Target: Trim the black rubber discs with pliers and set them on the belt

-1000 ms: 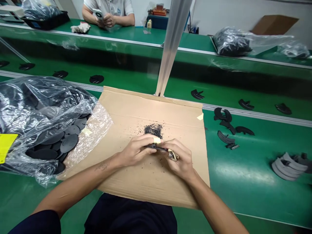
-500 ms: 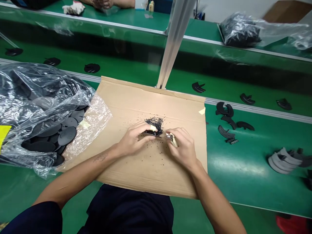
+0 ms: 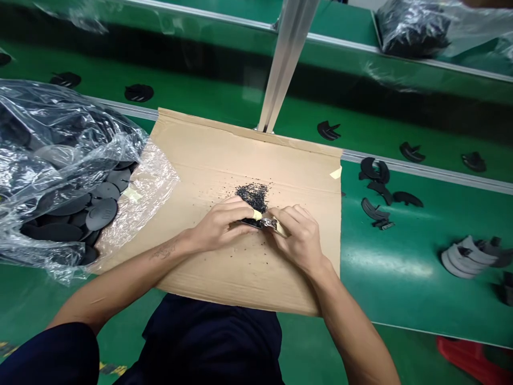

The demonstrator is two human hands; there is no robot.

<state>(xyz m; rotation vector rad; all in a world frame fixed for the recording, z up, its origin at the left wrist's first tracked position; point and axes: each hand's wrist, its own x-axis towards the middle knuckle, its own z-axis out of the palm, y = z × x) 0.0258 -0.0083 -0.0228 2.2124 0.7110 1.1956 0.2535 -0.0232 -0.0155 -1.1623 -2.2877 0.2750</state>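
My left hand (image 3: 224, 222) is closed on a small dark plastic part (image 3: 250, 223), mostly hidden by my fingers. Pale yellow tape wraps a fingertip of that hand. In my right hand (image 3: 300, 235) a pair of small metal cutters (image 3: 270, 222) with cream-coloured handles is gripped, its jaws at the edge of the dark part. Whether the jaws touch it I cannot tell. Both hands are above a cardboard sheet (image 3: 208, 152), beside a pile of tiny black scraps (image 3: 253, 194).
At left, a clear plastic bag (image 3: 76, 125) holds many black discs (image 3: 101, 214). Black curved pieces (image 3: 407, 199) and stacked grey rings (image 3: 467, 258) lie on the green bench (image 3: 385, 289) at right. A metal post (image 3: 284, 69) rises behind the cardboard.
My right hand has brought the cutters left, up to the part in my left hand; before, there was a gap between them. The view has tilted slightly downward.
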